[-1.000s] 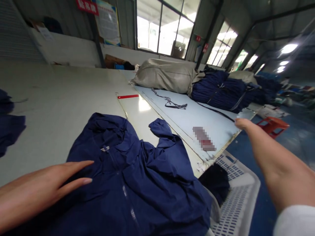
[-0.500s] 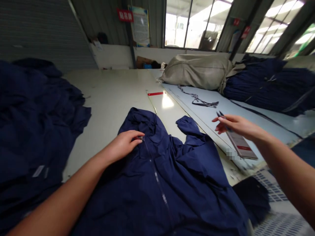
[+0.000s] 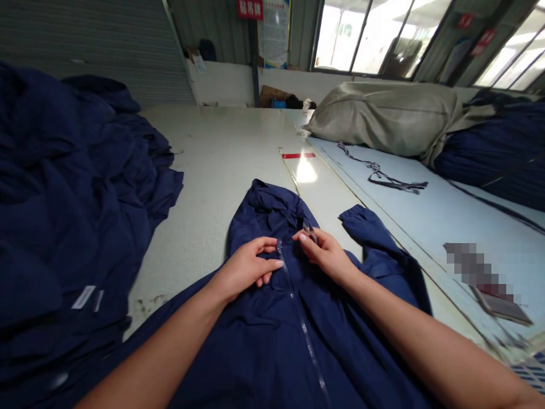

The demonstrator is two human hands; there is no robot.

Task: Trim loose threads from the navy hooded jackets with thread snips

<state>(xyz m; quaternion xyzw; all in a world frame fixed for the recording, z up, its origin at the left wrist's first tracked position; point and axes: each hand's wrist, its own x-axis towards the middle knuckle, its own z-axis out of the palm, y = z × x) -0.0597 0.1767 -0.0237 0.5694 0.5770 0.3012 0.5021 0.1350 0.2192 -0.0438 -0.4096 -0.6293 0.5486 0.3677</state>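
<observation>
A navy zip-front hooded jacket (image 3: 264,346) lies spread on the pale table, its hood at the far end and one sleeve bunched to the right. My left hand (image 3: 251,267) rests on the jacket with its fingers curled on the cloth beside the metal zipper (image 3: 298,312). My right hand (image 3: 323,254) sits just across the zipper near the collar, pinching a small dark tool (image 3: 310,234), probably thread snips. The fingers hide most of that tool.
A large heap of navy garments (image 3: 72,193) lies at the left of the table (image 3: 221,147). A red ruler (image 3: 298,155) lies beyond the jacket. A pale blue board (image 3: 451,221) carries a dark cord (image 3: 383,176) and a partly blurred card (image 3: 498,307). A tied sack (image 3: 383,119) and navy bundles (image 3: 498,153) stand beyond.
My right hand has come in from over the blue board to the jacket's collar, still holding the small tool. My left hand stays near the zipper top. The view has swung left.
</observation>
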